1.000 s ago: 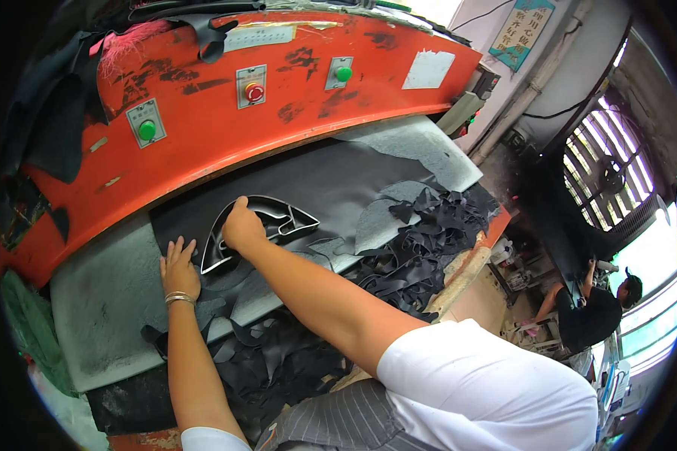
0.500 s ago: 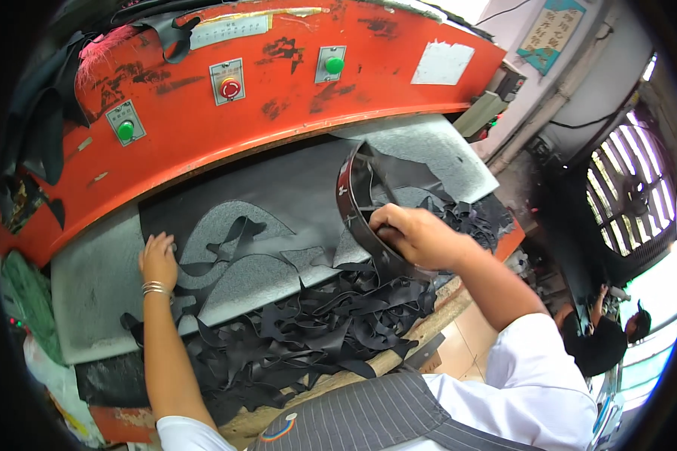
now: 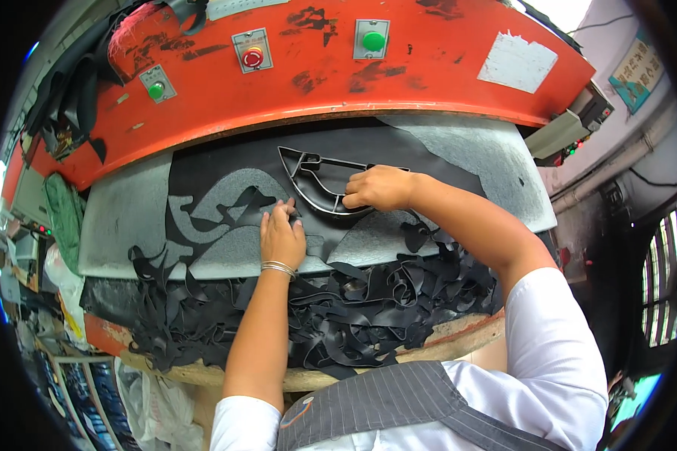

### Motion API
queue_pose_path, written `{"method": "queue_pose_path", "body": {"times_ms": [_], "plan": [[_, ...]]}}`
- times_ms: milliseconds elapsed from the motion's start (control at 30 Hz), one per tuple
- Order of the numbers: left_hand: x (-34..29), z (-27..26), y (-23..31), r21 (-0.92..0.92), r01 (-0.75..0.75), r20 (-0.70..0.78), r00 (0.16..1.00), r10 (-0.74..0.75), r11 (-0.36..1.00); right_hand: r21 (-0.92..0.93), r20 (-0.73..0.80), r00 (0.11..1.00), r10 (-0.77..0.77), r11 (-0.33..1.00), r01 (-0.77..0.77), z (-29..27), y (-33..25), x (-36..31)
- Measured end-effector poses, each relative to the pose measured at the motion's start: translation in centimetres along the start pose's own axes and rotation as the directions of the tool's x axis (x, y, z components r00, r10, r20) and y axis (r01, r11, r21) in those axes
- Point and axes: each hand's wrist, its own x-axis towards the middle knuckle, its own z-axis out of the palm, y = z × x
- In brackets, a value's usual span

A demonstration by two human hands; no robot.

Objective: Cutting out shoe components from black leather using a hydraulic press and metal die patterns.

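My right hand [image 3: 378, 188] grips a curved metal cutting die [image 3: 317, 201] on the black sheet [image 3: 252, 154], with my left hand [image 3: 283, 239] outstretched just beside it; dark scraps [image 3: 338, 312] lie heaped along the pale board [image 3: 124, 222].

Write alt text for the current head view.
A person's right hand holds a curved metal frame over a black sheet; the left hand is beside cut openings. Black scraps pile in front; an orange machine with buttons stands behind.

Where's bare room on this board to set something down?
Left end of the board, between green bundle and black sheet; right end, between the sheet and the board's edge. Crowded: the middle, where the right hand holds a metal frame beside the left hand, and the front, heaped with scraps.
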Motion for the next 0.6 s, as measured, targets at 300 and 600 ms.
{"method": "queue_pose_path", "body": {"times_ms": [300,600], "plan": [[0.1,0.4,0.3,0.004,0.000,-0.034,0.999,0.000,1.000,-0.009,-0.068,0.998,0.002,1.000,-0.002,1.9,0.9,-1.3],[0.1,0.1,0.5,0.015,0.021,-0.021,1.000,-0.021,1.000,0.454,-0.310,0.410,0.858,0.512,-0.729,6.4,-5.9,-3.2]]}}
